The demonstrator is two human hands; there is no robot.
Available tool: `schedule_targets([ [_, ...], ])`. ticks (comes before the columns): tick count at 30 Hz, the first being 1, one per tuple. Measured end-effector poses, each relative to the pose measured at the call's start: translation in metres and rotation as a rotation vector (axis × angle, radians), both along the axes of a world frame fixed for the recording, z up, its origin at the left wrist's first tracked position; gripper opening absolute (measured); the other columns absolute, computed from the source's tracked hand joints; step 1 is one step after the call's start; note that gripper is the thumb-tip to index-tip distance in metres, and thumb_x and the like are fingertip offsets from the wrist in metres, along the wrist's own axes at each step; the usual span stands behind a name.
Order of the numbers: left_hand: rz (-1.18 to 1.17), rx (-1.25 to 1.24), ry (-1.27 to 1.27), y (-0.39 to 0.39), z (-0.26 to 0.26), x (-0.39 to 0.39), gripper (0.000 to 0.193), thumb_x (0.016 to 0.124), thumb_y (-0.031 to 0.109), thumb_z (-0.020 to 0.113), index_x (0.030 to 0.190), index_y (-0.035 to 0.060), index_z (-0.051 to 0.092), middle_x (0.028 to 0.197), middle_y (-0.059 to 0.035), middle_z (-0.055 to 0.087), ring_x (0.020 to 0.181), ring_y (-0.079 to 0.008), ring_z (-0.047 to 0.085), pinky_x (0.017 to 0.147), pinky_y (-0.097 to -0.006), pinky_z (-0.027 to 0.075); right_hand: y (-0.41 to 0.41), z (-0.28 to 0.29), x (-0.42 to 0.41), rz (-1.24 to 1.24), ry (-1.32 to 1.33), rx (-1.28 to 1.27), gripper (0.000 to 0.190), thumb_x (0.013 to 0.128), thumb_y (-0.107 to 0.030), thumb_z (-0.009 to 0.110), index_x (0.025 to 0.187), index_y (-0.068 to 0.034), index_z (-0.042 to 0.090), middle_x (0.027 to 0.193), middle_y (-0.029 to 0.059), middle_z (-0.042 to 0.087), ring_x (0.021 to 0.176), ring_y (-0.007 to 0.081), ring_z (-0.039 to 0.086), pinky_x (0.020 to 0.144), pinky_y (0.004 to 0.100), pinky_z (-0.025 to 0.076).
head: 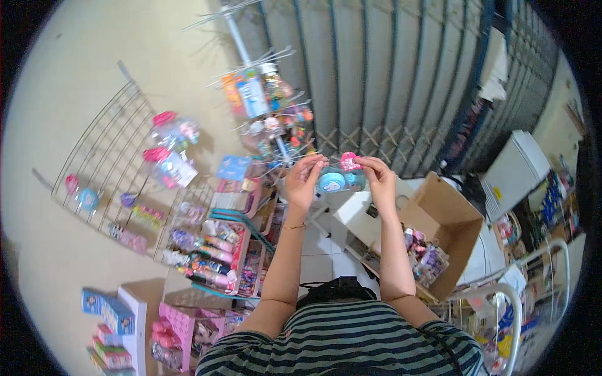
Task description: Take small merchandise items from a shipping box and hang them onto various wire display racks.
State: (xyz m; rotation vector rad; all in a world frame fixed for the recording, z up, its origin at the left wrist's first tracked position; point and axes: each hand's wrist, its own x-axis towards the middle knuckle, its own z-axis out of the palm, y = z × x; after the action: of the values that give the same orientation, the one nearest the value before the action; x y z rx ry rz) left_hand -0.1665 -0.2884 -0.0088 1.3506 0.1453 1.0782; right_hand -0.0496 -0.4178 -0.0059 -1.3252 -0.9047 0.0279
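Both my hands are raised in front of me, holding a clear plastic pack between them. Inside the pack [331,182] sit round light-blue items, one with a pale picture on its face. A pink header tag [349,161] tops it. My right hand [382,181] pinches the pack at the tag's right edge. With thumb and fingertips together, my left hand [303,181] is at the pack's upper left corner. Behind the hands stands a display stand with wire hooks [282,145], where several packaged goods hang.
A wire grid panel [101,136] with hanging packs is on the left wall. Below it stand pink bins [242,239] of small goods. To the right, an open cardboard box [447,211] holds packaged items. A folding metal gate [376,84] spans the back; a white rail [515,310] curves at lower right.
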Motion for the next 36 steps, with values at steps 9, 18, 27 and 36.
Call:
schedule_targets([
  [9,0.542,0.152,-0.092,0.072,0.018,-0.153,0.012,0.082,-0.003,0.054,0.093,-0.0033,0.057,0.091,-0.0093,0.063,0.084,-0.0140,0.059,0.079,-0.0249,0.047,0.120,0.022,-0.110,0.433,0.029,0.046,0.019,0.078,0.001,0.057,0.095,-0.002,0.066,0.096,0.0046,0.058,0.091,0.0115,0.055,0.082,0.0236,0.043],
  [18,0.923,0.124,-0.174,0.104,0.057,-0.307,0.011,0.078,-0.001,0.061,0.089,-0.0022,0.059,0.086,-0.0077,0.061,0.085,-0.0149,0.058,0.077,-0.0259,0.047,0.199,0.057,-0.249,0.713,0.010,0.119,0.020,0.076,0.000,0.062,0.094,-0.004,0.066,0.097,0.0077,0.060,0.093,0.0145,0.054,0.081,0.0244,0.042],
  [27,1.264,0.195,-0.169,0.107,0.089,-0.409,0.010,0.078,0.001,0.062,0.088,-0.0016,0.060,0.083,-0.0058,0.062,0.077,-0.0111,0.059,0.070,-0.0216,0.047,0.262,0.113,-0.353,1.028,-0.023,0.283,0.018,0.079,-0.006,0.061,0.095,-0.001,0.065,0.096,0.0058,0.062,0.087,0.0104,0.055,0.075,0.0228,0.044],
  [36,1.426,0.298,-0.239,0.098,0.137,-0.444,0.010,0.079,0.001,0.062,0.088,-0.0011,0.060,0.081,-0.0061,0.062,0.074,-0.0113,0.059,0.067,-0.0223,0.049,0.322,0.177,-0.416,1.250,0.123,0.351,0.022,0.079,-0.011,0.063,0.099,-0.002,0.064,0.093,0.0036,0.063,0.082,0.0077,0.056,0.072,0.0216,0.045],
])
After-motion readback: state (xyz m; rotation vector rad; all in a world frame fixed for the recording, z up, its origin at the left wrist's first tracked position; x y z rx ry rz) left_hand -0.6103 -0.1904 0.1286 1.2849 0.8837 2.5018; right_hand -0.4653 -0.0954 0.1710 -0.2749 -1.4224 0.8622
